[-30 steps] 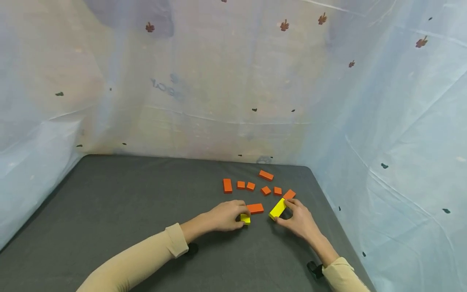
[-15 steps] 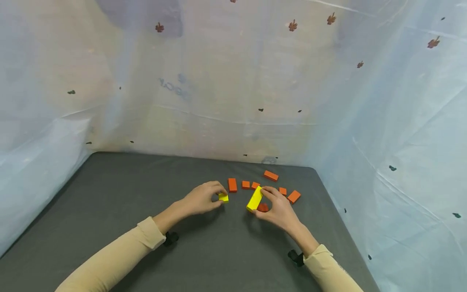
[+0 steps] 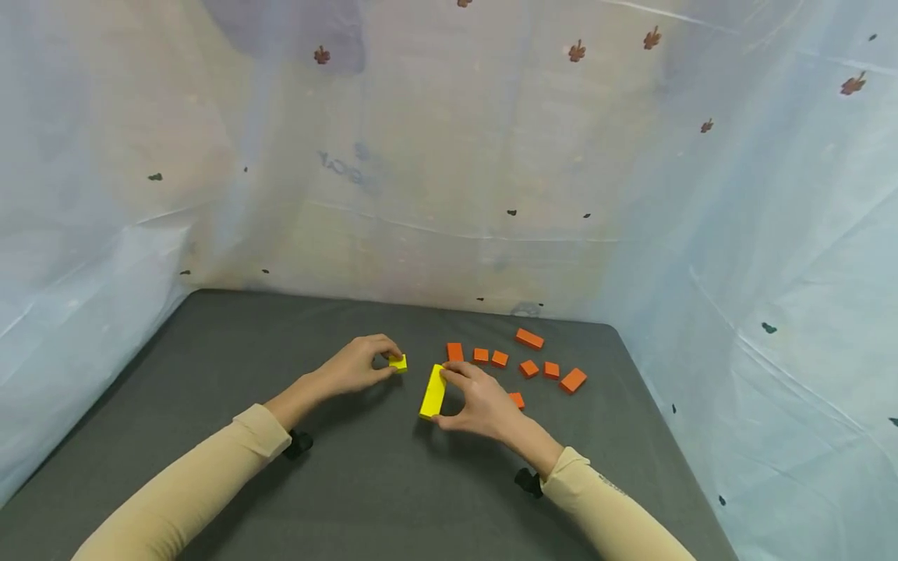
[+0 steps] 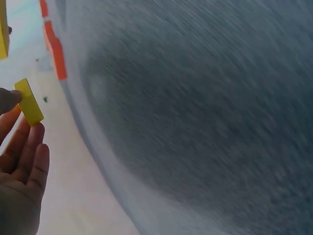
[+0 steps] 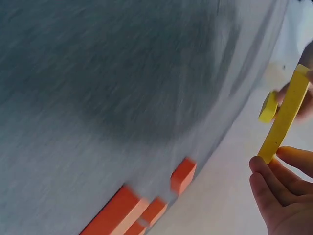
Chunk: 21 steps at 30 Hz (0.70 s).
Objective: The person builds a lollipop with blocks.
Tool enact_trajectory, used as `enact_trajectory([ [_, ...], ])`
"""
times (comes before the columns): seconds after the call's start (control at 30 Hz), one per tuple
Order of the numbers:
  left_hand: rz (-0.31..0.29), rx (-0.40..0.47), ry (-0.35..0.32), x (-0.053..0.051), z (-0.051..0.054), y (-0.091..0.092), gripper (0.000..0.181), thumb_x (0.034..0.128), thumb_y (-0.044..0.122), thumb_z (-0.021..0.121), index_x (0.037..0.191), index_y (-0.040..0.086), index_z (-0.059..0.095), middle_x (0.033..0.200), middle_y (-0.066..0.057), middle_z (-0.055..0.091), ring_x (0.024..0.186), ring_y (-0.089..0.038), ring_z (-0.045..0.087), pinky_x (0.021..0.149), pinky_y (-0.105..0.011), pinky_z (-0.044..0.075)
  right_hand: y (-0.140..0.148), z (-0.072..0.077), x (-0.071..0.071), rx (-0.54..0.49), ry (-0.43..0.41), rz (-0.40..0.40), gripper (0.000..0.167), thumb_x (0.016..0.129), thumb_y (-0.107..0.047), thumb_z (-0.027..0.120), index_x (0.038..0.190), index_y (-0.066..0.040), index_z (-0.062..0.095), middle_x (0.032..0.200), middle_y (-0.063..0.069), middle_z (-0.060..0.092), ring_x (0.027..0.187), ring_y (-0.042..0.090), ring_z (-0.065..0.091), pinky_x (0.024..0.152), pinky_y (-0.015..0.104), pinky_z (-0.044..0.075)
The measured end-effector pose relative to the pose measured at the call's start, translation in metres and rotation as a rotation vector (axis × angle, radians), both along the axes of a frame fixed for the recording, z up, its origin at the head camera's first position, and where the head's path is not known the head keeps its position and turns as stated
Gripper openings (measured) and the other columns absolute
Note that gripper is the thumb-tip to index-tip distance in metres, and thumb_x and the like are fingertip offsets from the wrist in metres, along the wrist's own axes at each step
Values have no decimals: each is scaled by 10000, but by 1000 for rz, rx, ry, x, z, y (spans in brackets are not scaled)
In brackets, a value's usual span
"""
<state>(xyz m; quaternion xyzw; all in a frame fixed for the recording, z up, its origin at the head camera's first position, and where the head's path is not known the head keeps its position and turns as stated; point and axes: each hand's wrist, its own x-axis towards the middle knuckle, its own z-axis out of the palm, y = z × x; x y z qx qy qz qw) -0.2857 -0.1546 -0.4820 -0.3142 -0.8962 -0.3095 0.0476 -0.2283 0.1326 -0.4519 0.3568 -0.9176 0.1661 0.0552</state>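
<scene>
A person's right hand (image 3: 480,400) pinches a long yellow block (image 3: 433,392) by its ends, long axis pointing away from the body, over a dark table (image 3: 351,491); the left hand (image 3: 356,365) pinches a smaller yellow block (image 3: 399,364) to its left, apart. Orange blocks (image 3: 573,380) lie beyond and right. Faint marks on the plastic sheet (image 3: 421,156) and right sleeve (image 3: 606,510) are illegible.

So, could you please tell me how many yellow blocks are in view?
2: a shorter yellow block held in the left grip, and a longer yellow block held in the right grip. Any behind either grip would be hidden.
</scene>
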Motion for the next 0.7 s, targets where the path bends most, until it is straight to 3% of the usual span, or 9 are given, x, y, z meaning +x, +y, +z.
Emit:
enact_trajectory([
  [0.4,-70,-80,-24,-9,-17,-9,224,929,109,792,1147,130,747,1126,-8,700,1000,-185,670,854,-378,592,-43,-18,10,201,12,161,729,849,-521,817,1405,-82,647,1440,92,594,1270,223,615,1023,330,543],
  [0.7,-108,-144,-51,-7,-23,-1,192,942,148,785,1131,155,752,1106,25,688,969,-141,654,850,-346,575,-52,-25,17,283,-50,183,725,868,-543,787,1426,-104,638,1449,55,586,1265,186,605,994,292,547],
])
